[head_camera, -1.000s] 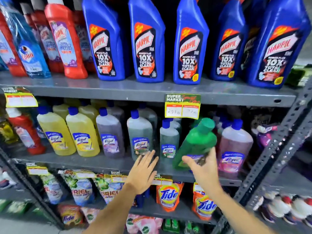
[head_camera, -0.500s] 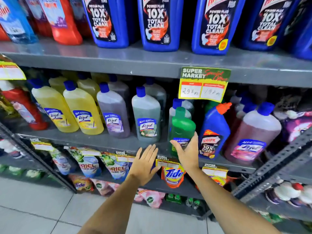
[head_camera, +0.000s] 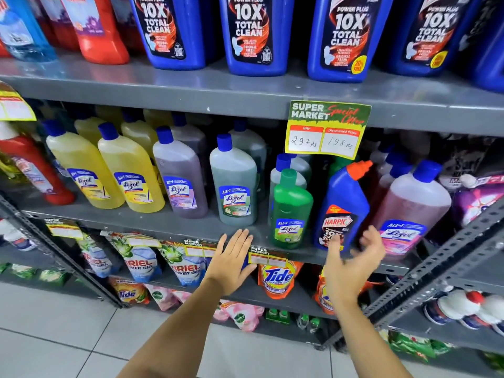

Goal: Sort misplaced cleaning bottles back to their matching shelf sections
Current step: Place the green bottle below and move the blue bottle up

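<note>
While both hands are held open and empty, the right hand is seen before the blue Harpic bottle; the left hand is spread below the middle shelf.

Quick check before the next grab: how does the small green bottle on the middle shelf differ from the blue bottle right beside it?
The green Lizol bottle is shorter, with a straight green cap; the blue Harpic bottle is taller, with an angled orange-red cap. The Lizol's label matches its neighbours on this shelf; the Harpic's "10X" label matches the big blue bottles on the shelf above, so it looks misplaced. Both stand upright at the shelf's front edge, and neither hand holds them.
</note>
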